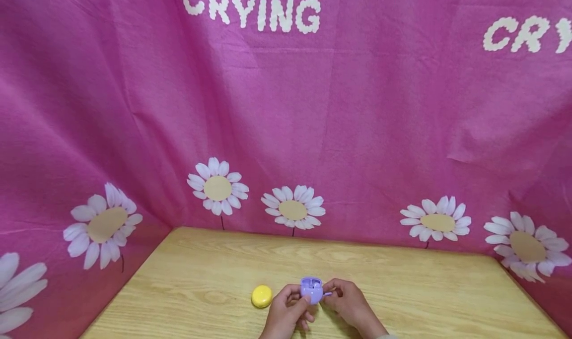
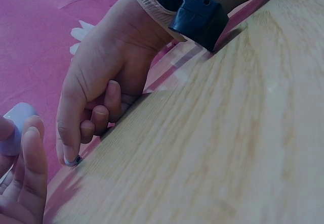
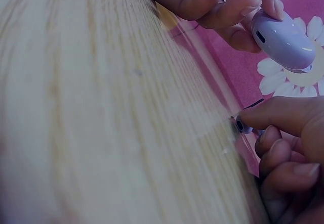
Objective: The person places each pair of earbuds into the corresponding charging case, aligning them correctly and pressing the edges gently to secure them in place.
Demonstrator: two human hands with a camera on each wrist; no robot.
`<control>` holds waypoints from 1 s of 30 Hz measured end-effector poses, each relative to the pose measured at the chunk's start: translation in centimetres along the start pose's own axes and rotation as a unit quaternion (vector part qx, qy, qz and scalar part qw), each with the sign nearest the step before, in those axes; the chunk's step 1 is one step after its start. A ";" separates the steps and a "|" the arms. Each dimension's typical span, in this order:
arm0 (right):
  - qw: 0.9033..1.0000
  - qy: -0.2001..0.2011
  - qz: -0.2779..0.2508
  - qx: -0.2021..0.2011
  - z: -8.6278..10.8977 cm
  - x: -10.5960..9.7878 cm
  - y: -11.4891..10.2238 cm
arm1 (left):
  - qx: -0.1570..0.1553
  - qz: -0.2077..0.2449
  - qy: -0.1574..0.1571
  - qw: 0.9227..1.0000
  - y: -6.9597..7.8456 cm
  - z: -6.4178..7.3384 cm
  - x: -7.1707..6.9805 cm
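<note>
My left hand (image 1: 286,309) grips a small purple earbud case (image 1: 313,295) between thumb and fingers, above the table. Seen from the head, its top shows recessed slots, with something dark in the right-hand one. My right hand (image 1: 348,302), just right of the case, pinches a purple earbud (image 1: 327,294) by the fingertips. In the left wrist view, the earbud (image 2: 75,161) shows only its end under the right fingertips. From the right wrist, the case (image 3: 283,42) turns its glossy rounded side and a dark port to the camera, apart from the earbud (image 3: 244,124).
A round yellow case (image 1: 261,296) lies on the wooden table (image 1: 214,269), left of my left hand. Pink cloth (image 1: 357,130) with daisies and white lettering hangs behind the table and along its sides. A dark device (image 2: 200,19) is strapped to my right wrist.
</note>
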State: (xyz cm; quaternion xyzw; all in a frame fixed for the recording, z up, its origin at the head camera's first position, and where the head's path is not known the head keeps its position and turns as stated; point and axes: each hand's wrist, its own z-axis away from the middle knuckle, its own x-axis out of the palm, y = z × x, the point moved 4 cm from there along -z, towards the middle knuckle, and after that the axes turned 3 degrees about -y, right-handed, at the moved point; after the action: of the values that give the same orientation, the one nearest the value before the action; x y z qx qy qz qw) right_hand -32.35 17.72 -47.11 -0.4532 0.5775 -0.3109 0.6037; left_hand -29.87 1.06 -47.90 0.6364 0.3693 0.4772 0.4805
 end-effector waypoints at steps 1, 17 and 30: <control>1.000 -0.002 -0.001 -0.001 0.0 0.0 0.0 | -0.001 0.000 0.000 1.000 0.0 0.0 0.0; 1.000 -0.008 -0.005 -0.016 0.0 0.0 0.1 | 0.001 -0.004 0.001 1.000 0.0 0.1 0.1; 0.999 -0.004 -0.033 -0.029 -0.2 -0.1 0.3 | 0.007 -0.012 -0.001 1.000 0.1 0.2 0.1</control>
State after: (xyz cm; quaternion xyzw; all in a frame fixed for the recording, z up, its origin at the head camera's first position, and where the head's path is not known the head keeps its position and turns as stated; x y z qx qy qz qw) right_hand -32.60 17.94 -47.31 -0.4905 0.5684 -0.3123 0.5821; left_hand -29.70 1.10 -47.80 0.6359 0.3794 0.4684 0.4820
